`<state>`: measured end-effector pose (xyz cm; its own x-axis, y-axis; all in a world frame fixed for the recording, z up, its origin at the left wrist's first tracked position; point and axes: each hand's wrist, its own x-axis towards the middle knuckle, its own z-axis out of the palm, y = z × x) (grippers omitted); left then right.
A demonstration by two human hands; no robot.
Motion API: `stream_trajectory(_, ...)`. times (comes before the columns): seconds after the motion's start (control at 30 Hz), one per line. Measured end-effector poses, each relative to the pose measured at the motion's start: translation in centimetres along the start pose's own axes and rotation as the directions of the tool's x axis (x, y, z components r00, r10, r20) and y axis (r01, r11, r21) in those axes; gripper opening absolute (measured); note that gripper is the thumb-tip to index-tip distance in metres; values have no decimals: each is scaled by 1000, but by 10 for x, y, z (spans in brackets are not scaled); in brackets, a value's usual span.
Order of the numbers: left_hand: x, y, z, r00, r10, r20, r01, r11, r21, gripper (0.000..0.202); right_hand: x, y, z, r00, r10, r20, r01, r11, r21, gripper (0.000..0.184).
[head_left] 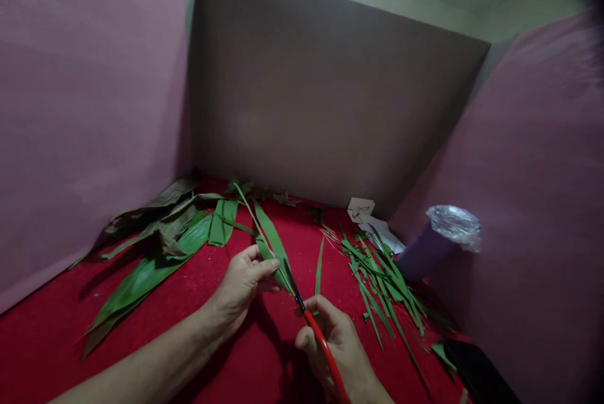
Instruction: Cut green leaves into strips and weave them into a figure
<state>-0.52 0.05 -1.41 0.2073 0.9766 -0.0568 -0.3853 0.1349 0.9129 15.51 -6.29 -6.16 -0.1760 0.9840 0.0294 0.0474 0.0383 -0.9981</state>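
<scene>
A purple bin (419, 256) stands at the right, with a clear liner (453, 224) crumpled over its rim; what it holds cannot be seen. Left of it lies a loose heap of strips (387, 278), green, narrow and flat, crossing at many angles, with thin pale sticks (331, 237) at its far end.

The leaf (271, 231) is in the middle of the scene, long, smooth and pointed, slanting far and a little left. The left hand (243, 281) pinches its near part between thumb and fingers. The right hand (337, 335) is curled around the red handles of the scissors (325, 350), whose dark blades meet the leaf's near end; whether they are parted is hard to tell.

At the left, a glossy broad leaf (146, 278) lies partly under wrinkled, brownish dry leaves (160, 221). A square-ended green piece (224, 221) rests just right of them. Small dark sprigs (283, 198) line the far edge, near a white card (361, 209) and a paper (384, 234).

Smooth pink panels stand left and right, and a grey board (330, 95) closes the far side. Red cloth (302, 215) shows between the leaf and the heap, where a single blade (319, 265) lies, and between the broad leaf and the left forearm. A black slab (476, 369) sits at the near right.
</scene>
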Motion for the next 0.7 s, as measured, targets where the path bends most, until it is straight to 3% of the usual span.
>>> stream_trajectory(0.23, -1, -3, -2, 999, -39, -12, 38, 998, -56, 11, 0, -1, -2, 999, -13, -35, 11, 999, -48, 45)
stream_trajectory(0.53, 1, -4, -7, 975, -221, 21, 218, 936, -277, 9, 0, -5, -1, 999, 1, -42, -5, 996, -92, 46)
stream_trajectory(0.7, 2, -4, -6, 982, -190, -14, 182, 956, -230, 5, -1, -13, 0, 1000, 16, -8, -17, 988, -156, 50)
